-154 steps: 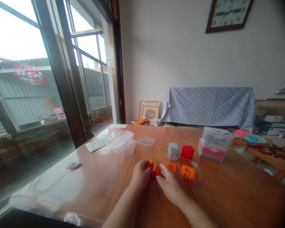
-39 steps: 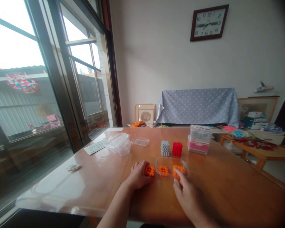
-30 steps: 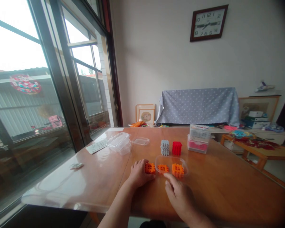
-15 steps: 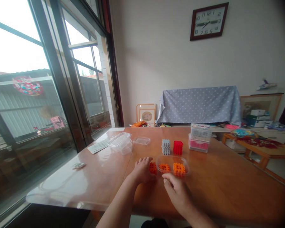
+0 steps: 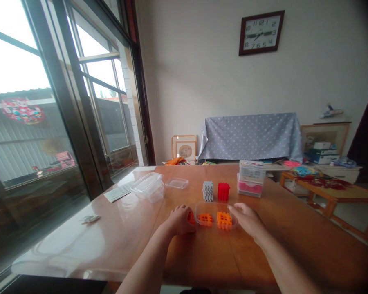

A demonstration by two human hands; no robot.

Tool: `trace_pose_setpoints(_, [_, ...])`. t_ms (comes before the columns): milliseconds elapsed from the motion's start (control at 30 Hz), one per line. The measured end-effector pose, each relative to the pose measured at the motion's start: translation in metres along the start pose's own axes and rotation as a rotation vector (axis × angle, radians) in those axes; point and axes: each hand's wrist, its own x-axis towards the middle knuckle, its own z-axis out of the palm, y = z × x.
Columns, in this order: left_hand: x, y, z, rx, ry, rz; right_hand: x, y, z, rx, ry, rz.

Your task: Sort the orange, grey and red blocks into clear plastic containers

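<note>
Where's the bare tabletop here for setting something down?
Bare patches: left, between the small packet and the left hand; right, beyond the right hand, nearer than the stacked boxes; also between the forearms. Crowded: around the clear tray, with orange blocks, the grey block and red block.

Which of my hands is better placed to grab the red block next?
Probably your right hand: it is nearer the red block, at the right edge of the clear tray, with no block visibly held. Your left hand is curled around an orange block left of the tray.
</note>
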Motion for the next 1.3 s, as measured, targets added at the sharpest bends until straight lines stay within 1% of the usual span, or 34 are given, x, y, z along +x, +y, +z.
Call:
trace_pose_setpoints(67, [0.0,0.001,-0.001,-0.008,-0.002,0.009,0.009,0.008,0.007,0.024,-0.124,0.043])
trace_pose_setpoints(133, [-0.001,0.001,-0.002,-0.015,-0.008,0.016,0.016,0.012,0.013,0.059,-0.206,0.076])
trace_pose_setpoints(267, [-0.001,-0.001,-0.002,-0.046,-0.005,0.029,0.028,0.01,0.017,0.062,-0.245,0.063])
trace_pose_setpoints(400, [0.0,-0.003,0.0,-0.058,-0.006,0.04,0.042,0.005,0.011,0.061,-0.324,0.068])
trace_pose_setpoints(433, [0.0,-0.004,0.0,-0.058,-0.005,0.043,0.046,0.005,0.01,0.058,-0.325,0.067])
trace_pose_setpoints(500, [0.001,-0.003,0.0,-0.064,-0.005,0.044,0.054,0.005,0.007,0.052,-0.258,0.061])
trace_pose_setpoints(567, [0.0,-0.003,-0.002,-0.086,-0.008,0.038,0.06,0.006,0.007,0.051,-0.134,0.051])
trace_pose_setpoints(633, [-0.003,-0.003,-0.006,-0.121,-0.016,0.024,0.063,0.011,0.01,0.044,-0.036,0.036])
trace_pose_setpoints(700, [-0.006,-0.005,-0.011,-0.157,-0.019,0.009,0.063,0.019,0.012,0.012,0.01,0.023])
trace_pose_setpoints(900, [-0.022,-0.015,-0.034,-0.21,0.01,0.024,0.068,0.045,0.016,-0.094,0.022,0.013])
trace_pose_setpoints(1033, [-0.028,-0.013,-0.046,-0.195,0.021,0.048,0.071,0.049,0.018,-0.108,0.017,0.005])
trace_pose_setpoints(1133, [-0.028,-0.008,-0.049,-0.179,0.021,0.077,0.071,0.047,0.019,-0.106,0.016,0.0])
trace_pose_setpoints(1300, [-0.025,-0.004,-0.044,-0.138,0.025,0.091,0.069,0.046,0.017,-0.098,0.006,0.005])
